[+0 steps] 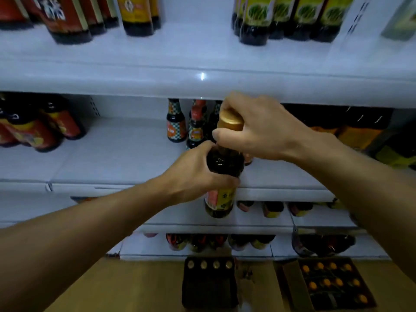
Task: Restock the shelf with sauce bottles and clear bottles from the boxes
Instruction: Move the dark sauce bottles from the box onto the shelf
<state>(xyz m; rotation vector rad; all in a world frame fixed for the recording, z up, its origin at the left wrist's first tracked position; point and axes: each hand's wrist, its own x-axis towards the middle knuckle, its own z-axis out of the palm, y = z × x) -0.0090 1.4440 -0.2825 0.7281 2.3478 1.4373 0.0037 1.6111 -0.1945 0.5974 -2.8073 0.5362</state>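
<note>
A dark sauce bottle [224, 163] with a gold cap and a red-and-yellow label is held upright in the air in front of the middle shelf [117, 154]. My left hand [193, 174] grips its body from the left. My right hand [258, 127] curls round its neck just under the cap. On the floor below stand two open boxes: a dark one [209, 287] with a row of gold-capped bottles, and a cardboard one [328, 284] with several orange-capped bottles.
Small checked-label bottles [176, 122] stand at the back of the middle shelf behind the held bottle. Red-labelled bottles [33, 129] fill its left end, large dark ones [360, 129] its right. The top shelf [202, 55] carries dark bottles left and right. Lower shelves hold more bottles.
</note>
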